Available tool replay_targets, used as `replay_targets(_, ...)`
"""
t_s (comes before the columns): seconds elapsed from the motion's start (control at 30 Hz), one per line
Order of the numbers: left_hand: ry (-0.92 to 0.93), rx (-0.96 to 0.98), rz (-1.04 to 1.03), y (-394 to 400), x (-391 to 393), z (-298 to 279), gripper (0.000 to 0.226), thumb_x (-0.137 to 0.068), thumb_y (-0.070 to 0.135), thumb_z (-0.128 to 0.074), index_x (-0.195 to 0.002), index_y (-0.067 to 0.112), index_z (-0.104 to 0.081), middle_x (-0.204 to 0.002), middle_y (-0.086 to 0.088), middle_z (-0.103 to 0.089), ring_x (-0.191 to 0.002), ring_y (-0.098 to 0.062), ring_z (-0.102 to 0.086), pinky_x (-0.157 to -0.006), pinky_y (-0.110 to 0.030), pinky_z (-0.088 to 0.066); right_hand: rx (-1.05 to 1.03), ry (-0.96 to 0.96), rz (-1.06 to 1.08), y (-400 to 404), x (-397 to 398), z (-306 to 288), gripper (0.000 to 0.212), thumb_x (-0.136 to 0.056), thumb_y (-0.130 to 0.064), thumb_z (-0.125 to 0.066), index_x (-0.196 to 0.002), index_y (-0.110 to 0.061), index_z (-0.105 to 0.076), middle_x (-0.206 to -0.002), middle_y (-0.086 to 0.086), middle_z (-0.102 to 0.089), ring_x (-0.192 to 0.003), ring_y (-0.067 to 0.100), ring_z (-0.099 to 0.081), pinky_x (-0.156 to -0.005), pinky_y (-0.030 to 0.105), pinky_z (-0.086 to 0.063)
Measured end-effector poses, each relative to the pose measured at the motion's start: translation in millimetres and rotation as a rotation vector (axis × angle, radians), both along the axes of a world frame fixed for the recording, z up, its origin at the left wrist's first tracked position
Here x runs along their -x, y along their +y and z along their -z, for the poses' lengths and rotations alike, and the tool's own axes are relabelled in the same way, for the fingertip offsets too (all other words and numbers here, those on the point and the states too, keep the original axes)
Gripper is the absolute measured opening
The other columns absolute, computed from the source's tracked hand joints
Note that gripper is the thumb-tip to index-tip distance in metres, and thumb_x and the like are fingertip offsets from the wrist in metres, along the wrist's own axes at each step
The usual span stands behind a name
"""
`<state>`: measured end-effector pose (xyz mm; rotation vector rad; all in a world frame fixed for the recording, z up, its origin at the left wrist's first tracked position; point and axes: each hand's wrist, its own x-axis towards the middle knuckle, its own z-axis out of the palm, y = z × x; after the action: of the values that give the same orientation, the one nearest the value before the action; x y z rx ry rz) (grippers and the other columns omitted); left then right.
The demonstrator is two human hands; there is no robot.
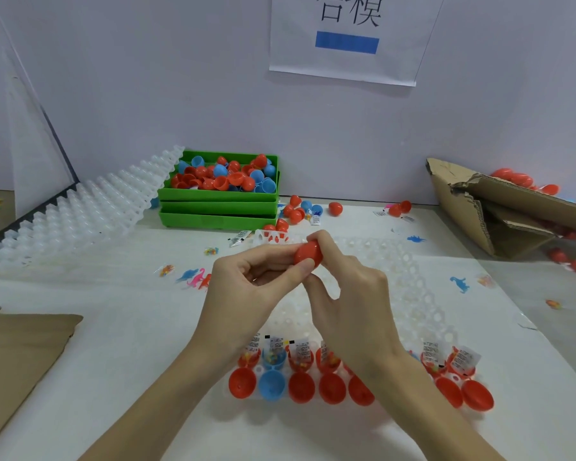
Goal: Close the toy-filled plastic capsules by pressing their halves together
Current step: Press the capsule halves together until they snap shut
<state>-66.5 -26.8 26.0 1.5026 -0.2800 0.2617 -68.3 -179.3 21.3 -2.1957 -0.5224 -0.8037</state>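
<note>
A red capsule (308, 253) is held above the table between both hands. My left hand (246, 284) pinches it from the left with thumb and fingers. My right hand (350, 291) curls round it from the right. Below them lies a white holed tray (423, 304). Its near rows hold open capsule halves: red bottoms with toys and paper slips (301, 356), one blue filled half (273, 357), and empty caps, red (243, 382) and blue (271, 385). My forearms hide part of these rows.
Stacked green bins (218, 207) with loose red and blue halves stand at the back. A white tray stack (90, 207) leans at left. A torn cardboard box (499, 207) with red capsules sits at right. Small toy dinosaurs (195, 277) and packets lie scattered. Brown cardboard (17, 347) lies near left.
</note>
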Motion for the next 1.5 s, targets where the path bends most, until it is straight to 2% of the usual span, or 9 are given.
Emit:
replay_targets(0.17, -0.109, -0.113, -0.001, 13, -3, -7, 0.024, -0.097, 0.032, -0.071, -0.119, 0.022, -0.076, -0.116, 0.001, -0.076, -0.111, -0.020, -0.071, -0.097, -0.039, -0.059, -0.502, 0.363, -0.470, -9, -7, -12, 0.028, -0.103, -0.011, -0.063, -0.129, -0.020, -0.066, -0.116, -0.008, -0.076, -0.111, 0.012, -0.072, -0.094, 0.021, -0.055)
replay_targets(0.33, -0.270, -0.350, -0.003, 13, 2, -9, 0.055, -0.088, 0.050, -0.072, -0.141, 0.043, -0.059, -0.154, 0.016, -0.042, -0.146, -0.017, -0.044, -0.113, -0.045, -0.047, -0.574, 0.645, -0.943, -18, -7, -19, 0.041, -0.109, -0.016, -0.051, -0.149, -0.008, -0.050, -0.143, 0.017, -0.062, -0.136, 0.035, -0.057, -0.113, 0.042, -0.047)
replay_targets(0.43, -0.293, -0.279, 0.161, 13, 4, -11, 0.045, -0.090, 0.033, -0.075, -0.133, 0.025, -0.066, -0.137, 0.010, -0.066, -0.127, -0.017, -0.064, -0.098, -0.031, -0.058, -0.630, 0.724, -1.097, -19, -8, -19, 0.041, -0.108, -0.015, -0.051, -0.145, 0.003, -0.051, -0.142, 0.028, -0.058, -0.135, 0.044, -0.055, -0.112, 0.044, -0.046)
replay_targets(0.53, -0.399, -0.300, 0.128, 8, 7, -13, 0.029, -0.092, 0.024, -0.073, -0.118, 0.011, -0.072, -0.124, 0.005, -0.072, -0.126, -0.021, -0.065, -0.101, -0.023, -0.051, -0.642, 0.742, -1.128, -22, -10, -19, 0.039, -0.106, -0.019, -0.056, -0.135, 0.008, -0.058, -0.134, 0.029, -0.063, -0.129, 0.043, -0.060, -0.109, 0.041, -0.049)
replay_targets(0.87, -0.418, -0.270, 0.104, 6, 7, -10, 0.027, -0.093, 0.017, -0.072, -0.117, 0.004, -0.073, -0.122, 0.000, -0.072, -0.124, -0.023, -0.064, -0.103, -0.022, -0.048, -0.663, 0.695, -1.023, -17, -8, -18, 0.044, -0.102, -0.030, -0.062, -0.128, 0.005, -0.065, -0.125, 0.025, -0.069, -0.122, 0.042, -0.065, -0.107, 0.043, -0.050)
replay_targets(1.13, -0.232, -0.221, 0.216, 11, 0, -5, 0.049, -0.105, 0.049, -0.050, -0.136, 0.015, -0.065, -0.135, 0.004, -0.068, -0.132, -0.020, -0.061, -0.100, -0.023, -0.053, -0.697, 0.632, -0.848, -10, -5, -18, 0.036, -0.102, -0.021, -0.061, -0.129, 0.003, -0.066, -0.120, 0.022, -0.073, -0.115, 0.037, -0.071, -0.101, 0.042, -0.056)
replay_targets(1.27, -0.118, -0.214, 0.205, 10, -4, -3, 0.045, -0.108, 0.043, -0.040, -0.146, 0.028, -0.057, -0.144, 0.013, -0.062, -0.133, -0.013, -0.060, -0.106, -0.027, -0.051, -0.461, 0.393, -0.443, -19, -11, -19, 0.037, -0.093, -0.016, -0.075, -0.130, -0.017, -0.069, -0.106, -0.003, -0.079, -0.098, 0.014, -0.076, -0.088, 0.024, -0.059)
replay_targets(1.4, -0.028, -0.152, 0.073, 5, -5, 1, 0.030, -0.099, 0.040, -0.064, -0.120, 0.019, -0.070, -0.108, 0.006, -0.077, -0.097, -0.016, -0.075, -0.086, -0.023, -0.058, -0.124, 0.132, -0.148, -21, -15, -8, 0.050, -0.089, -0.033, -0.077, -0.136, -0.020, -0.065, -0.102, -0.010, -0.067, -0.087, 0.009, -0.066, -0.082, 0.018, -0.055)
replay_targets(1.5, 0.051, -0.079, 0.088, 4, -7, 4, 0.031, -0.087, 0.034, -0.073, -0.110, 0.014, -0.073, -0.097, -0.001, -0.080, -0.088, -0.022, -0.077, -0.082, -0.025, -0.060, 0.041, 0.036, -0.099, -21, -17, -4, 0.053, -0.090, -0.031, -0.077, -0.137, -0.015, -0.062, -0.097, -0.011, -0.057, -0.078, 0.007, -0.055, -0.079, 0.015, -0.050)
